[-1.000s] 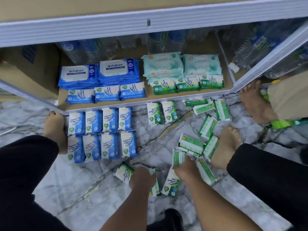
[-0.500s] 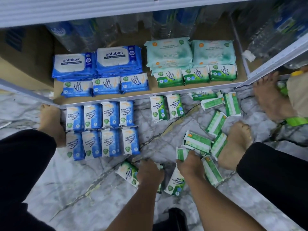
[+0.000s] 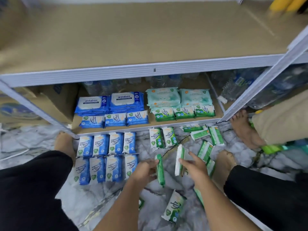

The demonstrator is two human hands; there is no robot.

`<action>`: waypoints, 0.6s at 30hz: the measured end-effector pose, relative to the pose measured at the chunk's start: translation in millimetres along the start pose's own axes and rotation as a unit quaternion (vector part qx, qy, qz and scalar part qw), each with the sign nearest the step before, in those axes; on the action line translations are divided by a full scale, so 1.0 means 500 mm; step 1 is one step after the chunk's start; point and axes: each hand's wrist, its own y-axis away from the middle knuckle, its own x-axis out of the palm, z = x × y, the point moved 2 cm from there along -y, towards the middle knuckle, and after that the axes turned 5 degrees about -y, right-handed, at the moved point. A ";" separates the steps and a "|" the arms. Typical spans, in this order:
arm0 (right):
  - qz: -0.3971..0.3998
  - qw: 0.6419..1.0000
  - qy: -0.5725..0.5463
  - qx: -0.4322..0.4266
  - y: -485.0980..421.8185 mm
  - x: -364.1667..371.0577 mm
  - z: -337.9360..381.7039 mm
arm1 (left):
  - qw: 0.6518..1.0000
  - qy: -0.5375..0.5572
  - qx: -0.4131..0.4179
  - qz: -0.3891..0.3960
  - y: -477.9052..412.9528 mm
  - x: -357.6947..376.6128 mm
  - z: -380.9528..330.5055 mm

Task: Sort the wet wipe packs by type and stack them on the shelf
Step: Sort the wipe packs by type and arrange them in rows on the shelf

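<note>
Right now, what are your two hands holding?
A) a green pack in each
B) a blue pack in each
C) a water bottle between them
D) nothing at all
A: the left hand grips a green pack and the right hand grips a second green pack, both turned edge-on to the camera.

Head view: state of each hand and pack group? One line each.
left hand: grips a green pack, held on edge.
right hand: pinches a second green pack, upright.
blue packs: flat on the floor, two rows of four.
loose green packs: scattered on the floor, unsorted.
shelf: blue stacks on the left, green stacks on the right.
</note>
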 end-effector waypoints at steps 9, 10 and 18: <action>0.152 0.900 -0.378 0.156 0.103 -0.003 0.038 | 0.996 0.087 0.029 0.001 0.104 0.024 -0.066; 0.152 0.906 -0.366 0.148 0.106 0.001 0.039 | 0.997 0.079 0.023 -0.013 0.102 0.022 -0.063; 0.101 0.951 -0.257 0.136 0.103 0.007 0.041 | 0.996 -0.068 0.052 -0.022 0.099 0.013 -0.055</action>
